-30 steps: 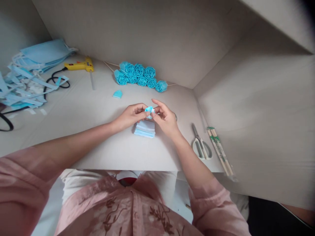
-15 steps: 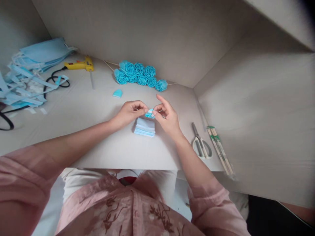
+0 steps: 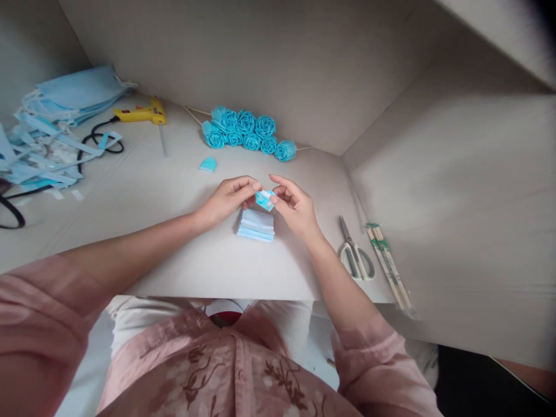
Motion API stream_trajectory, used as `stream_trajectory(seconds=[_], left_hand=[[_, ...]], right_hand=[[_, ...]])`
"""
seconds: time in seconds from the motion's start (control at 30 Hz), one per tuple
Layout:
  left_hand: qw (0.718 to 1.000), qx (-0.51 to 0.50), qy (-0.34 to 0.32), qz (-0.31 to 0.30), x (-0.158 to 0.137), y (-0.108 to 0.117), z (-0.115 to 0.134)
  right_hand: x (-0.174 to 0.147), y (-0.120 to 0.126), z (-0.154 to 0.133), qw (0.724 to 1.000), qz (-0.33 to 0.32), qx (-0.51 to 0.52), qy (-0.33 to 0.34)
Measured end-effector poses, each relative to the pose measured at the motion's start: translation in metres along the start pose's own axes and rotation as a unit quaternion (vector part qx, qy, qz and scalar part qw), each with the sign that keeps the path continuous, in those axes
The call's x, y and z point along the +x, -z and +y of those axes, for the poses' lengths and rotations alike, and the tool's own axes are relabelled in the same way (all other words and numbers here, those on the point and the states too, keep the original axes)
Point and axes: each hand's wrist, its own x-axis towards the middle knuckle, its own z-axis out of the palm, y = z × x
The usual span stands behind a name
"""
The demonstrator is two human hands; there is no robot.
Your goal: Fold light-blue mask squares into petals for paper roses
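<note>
Gripping part-folded blue piece (image 3: 264,200) in left hand (image 3: 232,198) and right hand (image 3: 296,209), with petal (image 3: 208,165) apparently finished at its 10 o'clock, stack (image 3: 255,225) remaining at 6.

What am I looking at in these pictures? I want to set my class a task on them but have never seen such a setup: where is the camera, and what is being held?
There is no machine here: a person works with two bare hands. One camera, worn on the head, takes every picture, looking forward and down.

The left hand and right hand hold a small blue-and-white piece between their fingertips. Just below lies a pale stack.

Farther back on the table are blue flowers and a loose blue piece. At left: a yellow glue gun, blue masks and tangled strips. At right: scissors and wrapped sticks.
</note>
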Motion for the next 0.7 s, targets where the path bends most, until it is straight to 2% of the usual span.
stream_trajectory(seconds=[0.23,0.5,0.7], left_hand=[[0.999,-0.007,0.034,-0.031,0.0005,0.0001,-0.0038],[1.000,-0.022,0.013,0.000,0.0028,0.0011,-0.0087],[1.000,0.008,-0.003,-0.014,0.0013,-0.0015,-0.0053]], right_hand=[[0.0008,0.0011,0.0005,1.000,0.021,0.022,-0.006],[-0.0009,-0.0019,-0.0026,0.994,-0.043,0.091,-0.050],[-0.0019,-0.0023,-0.0073,0.994,-0.079,0.060,-0.052]])
